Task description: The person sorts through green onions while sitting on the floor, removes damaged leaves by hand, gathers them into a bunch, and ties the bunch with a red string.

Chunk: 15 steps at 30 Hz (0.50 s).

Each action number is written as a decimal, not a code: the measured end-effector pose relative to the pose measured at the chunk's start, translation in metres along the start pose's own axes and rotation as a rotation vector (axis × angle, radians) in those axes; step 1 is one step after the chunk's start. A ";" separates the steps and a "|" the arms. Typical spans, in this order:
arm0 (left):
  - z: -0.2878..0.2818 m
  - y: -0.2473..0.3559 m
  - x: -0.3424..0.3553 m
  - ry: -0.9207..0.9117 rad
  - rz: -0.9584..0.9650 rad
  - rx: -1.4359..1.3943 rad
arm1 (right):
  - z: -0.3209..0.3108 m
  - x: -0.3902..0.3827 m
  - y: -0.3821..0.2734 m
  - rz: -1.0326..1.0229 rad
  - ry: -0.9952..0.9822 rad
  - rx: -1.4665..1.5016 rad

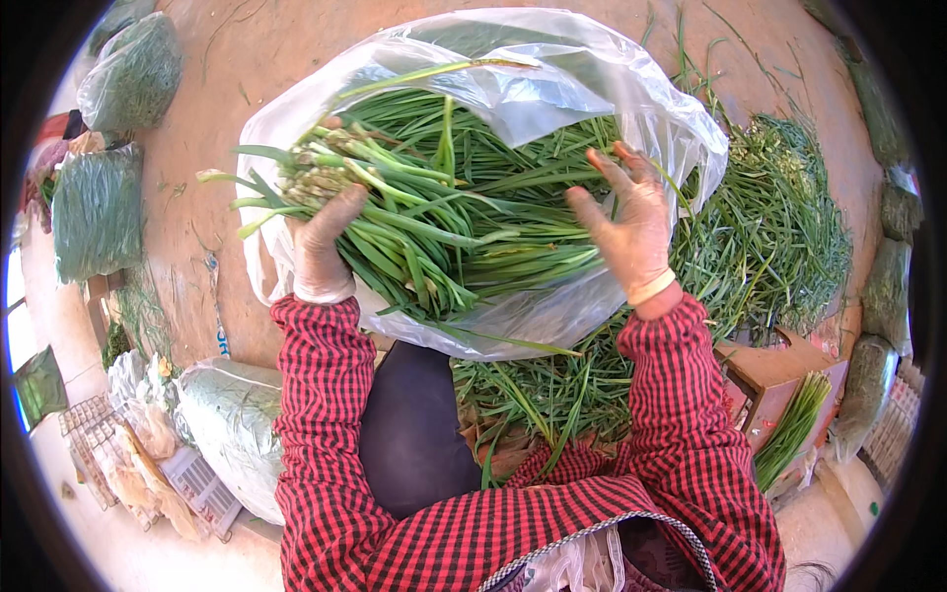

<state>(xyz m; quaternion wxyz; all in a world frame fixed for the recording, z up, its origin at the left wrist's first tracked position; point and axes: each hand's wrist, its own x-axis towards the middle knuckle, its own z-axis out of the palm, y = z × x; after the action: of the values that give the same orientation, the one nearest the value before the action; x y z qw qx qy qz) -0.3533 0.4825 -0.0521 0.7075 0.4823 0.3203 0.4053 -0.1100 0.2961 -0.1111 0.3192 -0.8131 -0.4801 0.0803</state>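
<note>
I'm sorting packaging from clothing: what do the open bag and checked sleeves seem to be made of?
The open bag looks like thin, glossy plastic film: it is see-through and creased. The checked sleeves look like woven cloth, matt and softly wrinkled; cotton or synthetic, I can't tell.

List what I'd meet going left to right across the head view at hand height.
Left-edge bag → left hand → right hand → loose greens → right-edge bags.
</note>
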 end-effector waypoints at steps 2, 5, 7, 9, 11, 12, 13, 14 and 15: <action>0.010 0.008 -0.006 -0.066 -0.044 0.060 | 0.009 0.007 -0.035 -0.113 -0.118 0.232; 0.034 0.012 -0.007 -0.325 -0.164 0.175 | 0.039 0.016 -0.084 -0.298 -0.239 0.611; 0.035 -0.003 -0.012 -0.399 0.051 0.162 | 0.058 0.015 -0.108 -0.250 -0.222 0.603; 0.035 0.010 -0.009 -0.401 0.024 0.228 | 0.052 0.022 -0.117 -0.230 -0.283 0.520; 0.042 0.008 -0.011 -0.283 0.015 0.233 | 0.050 0.021 -0.119 -0.280 -0.277 0.447; 0.040 0.006 -0.009 -0.247 -0.017 0.233 | 0.047 0.019 -0.121 -0.291 -0.290 0.424; 0.037 0.004 -0.006 -0.210 -0.049 0.234 | 0.044 0.019 -0.123 -0.305 -0.298 0.400; 0.035 0.003 -0.004 -0.174 -0.083 0.235 | 0.043 0.019 -0.124 -0.299 -0.302 0.420; 0.036 0.005 -0.004 -0.136 -0.093 0.209 | 0.042 0.019 -0.125 -0.294 -0.305 0.440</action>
<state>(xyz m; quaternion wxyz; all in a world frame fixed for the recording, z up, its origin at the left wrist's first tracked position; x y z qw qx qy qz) -0.3258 0.4649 -0.0354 0.6916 0.5643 0.3339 0.3030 -0.2095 0.3723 -0.0659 0.4200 -0.6248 -0.6061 0.2566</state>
